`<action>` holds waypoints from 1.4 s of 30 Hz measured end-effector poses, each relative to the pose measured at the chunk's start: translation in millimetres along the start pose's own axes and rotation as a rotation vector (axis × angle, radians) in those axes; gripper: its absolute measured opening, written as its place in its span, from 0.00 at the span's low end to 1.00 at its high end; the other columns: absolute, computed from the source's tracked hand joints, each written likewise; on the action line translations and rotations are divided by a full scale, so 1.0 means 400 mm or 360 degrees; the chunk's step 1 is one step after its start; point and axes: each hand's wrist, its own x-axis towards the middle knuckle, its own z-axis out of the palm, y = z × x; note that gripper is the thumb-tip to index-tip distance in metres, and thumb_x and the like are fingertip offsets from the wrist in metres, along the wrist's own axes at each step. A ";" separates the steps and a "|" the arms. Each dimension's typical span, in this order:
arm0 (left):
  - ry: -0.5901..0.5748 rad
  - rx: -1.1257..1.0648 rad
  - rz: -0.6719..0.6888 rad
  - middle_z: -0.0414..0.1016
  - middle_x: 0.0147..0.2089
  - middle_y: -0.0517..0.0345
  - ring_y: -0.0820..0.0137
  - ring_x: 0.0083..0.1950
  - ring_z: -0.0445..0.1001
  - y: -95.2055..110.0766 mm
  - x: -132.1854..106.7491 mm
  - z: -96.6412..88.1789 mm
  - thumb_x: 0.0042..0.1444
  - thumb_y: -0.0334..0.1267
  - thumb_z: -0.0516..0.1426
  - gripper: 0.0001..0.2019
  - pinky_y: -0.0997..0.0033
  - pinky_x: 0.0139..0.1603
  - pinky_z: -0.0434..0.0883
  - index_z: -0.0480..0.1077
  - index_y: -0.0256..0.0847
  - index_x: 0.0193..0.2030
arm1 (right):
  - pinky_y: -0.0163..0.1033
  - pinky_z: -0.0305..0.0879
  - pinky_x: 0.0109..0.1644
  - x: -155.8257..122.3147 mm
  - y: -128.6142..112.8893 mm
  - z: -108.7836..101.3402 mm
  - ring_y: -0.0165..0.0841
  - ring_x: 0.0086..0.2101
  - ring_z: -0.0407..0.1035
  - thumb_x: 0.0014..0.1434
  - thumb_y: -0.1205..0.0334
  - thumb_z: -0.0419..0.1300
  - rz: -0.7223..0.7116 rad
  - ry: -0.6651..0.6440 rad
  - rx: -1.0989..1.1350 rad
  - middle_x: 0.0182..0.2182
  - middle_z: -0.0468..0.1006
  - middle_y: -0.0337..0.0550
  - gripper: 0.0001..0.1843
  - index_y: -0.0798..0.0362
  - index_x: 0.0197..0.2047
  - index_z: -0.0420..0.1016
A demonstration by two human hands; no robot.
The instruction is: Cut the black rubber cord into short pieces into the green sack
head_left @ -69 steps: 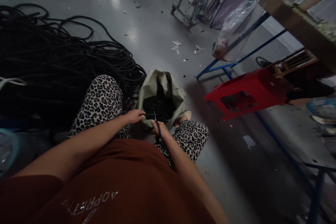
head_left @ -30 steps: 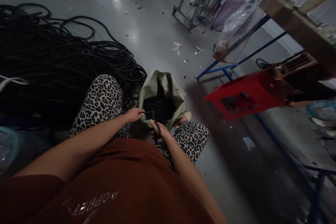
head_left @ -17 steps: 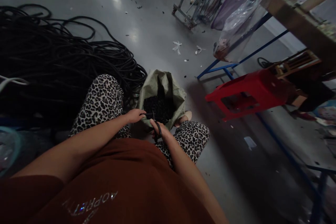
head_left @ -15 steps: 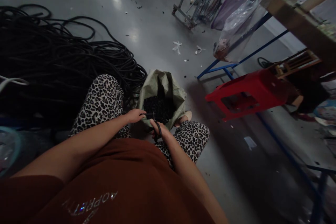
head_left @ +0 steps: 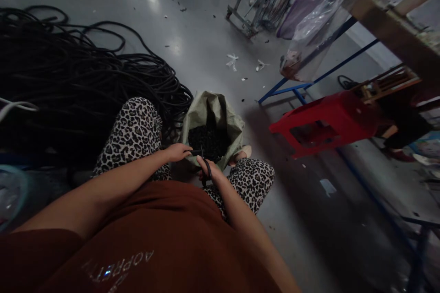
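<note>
Between my knees stands an open woven sack (head_left: 234,133), pale green, with many small black pieces (head_left: 209,142) inside. My left hand (head_left: 178,151) is closed in a pinch on a black cord (head_left: 195,152), whose end points right over the near side of the sack. My right hand (head_left: 210,170) grips black-handled scissors (head_left: 208,169). Their blades point up beside the cord's end, over the sack's mouth; whether they touch the cord I cannot tell. To the left lies a large tangled heap of black cord (head_left: 85,68).
A red plastic stool (head_left: 347,114) lies tipped at the right, by a blue-legged table (head_left: 385,27) with a clear plastic bag (head_left: 316,32). A wheeled metal rack (head_left: 240,20) stands farther off. Scraps (head_left: 232,62) litter the grey floor. A light-blue rimmed tub (head_left: 22,192) is at far left.
Almost nothing differs. My two hands and the scissors stay over the sack's near edge, with only a very slight shift of the left hand to the right.
</note>
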 end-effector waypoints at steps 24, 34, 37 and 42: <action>-0.0016 0.0060 -0.0147 0.78 0.48 0.56 0.65 0.49 0.74 0.017 0.003 0.008 0.60 0.42 0.48 0.18 0.74 0.48 0.67 0.73 0.43 0.51 | 0.34 0.65 0.17 0.000 -0.008 0.002 0.30 0.13 0.65 0.66 0.44 0.45 0.0065 0.0198 0.0040 0.20 0.71 0.41 0.27 0.60 0.46 0.71; -0.0095 0.0087 -0.0190 0.78 0.48 0.57 0.66 0.49 0.74 0.011 0.000 0.011 0.60 0.41 0.49 0.17 0.74 0.47 0.67 0.74 0.45 0.50 | 0.32 0.63 0.18 -0.033 -0.030 -0.007 0.28 0.14 0.64 0.68 0.52 0.46 0.0010 0.0156 -0.0205 0.23 0.74 0.45 0.24 0.62 0.40 0.76; -0.0102 0.0082 -0.0215 0.78 0.48 0.57 0.66 0.49 0.74 0.009 0.000 0.011 0.60 0.41 0.49 0.17 0.74 0.47 0.67 0.74 0.45 0.50 | 0.30 0.63 0.19 -0.041 -0.037 -0.009 0.28 0.15 0.66 0.67 0.53 0.47 0.0017 0.0175 -0.0277 0.25 0.76 0.45 0.23 0.62 0.39 0.77; -0.0107 0.0101 -0.0265 0.79 0.45 0.55 0.65 0.46 0.75 0.013 -0.002 0.004 0.59 0.42 0.48 0.18 0.73 0.45 0.68 0.75 0.43 0.49 | 0.29 0.62 0.19 -0.034 -0.031 -0.007 0.28 0.16 0.67 0.67 0.51 0.48 0.0056 0.0199 -0.0251 0.28 0.77 0.46 0.23 0.61 0.39 0.77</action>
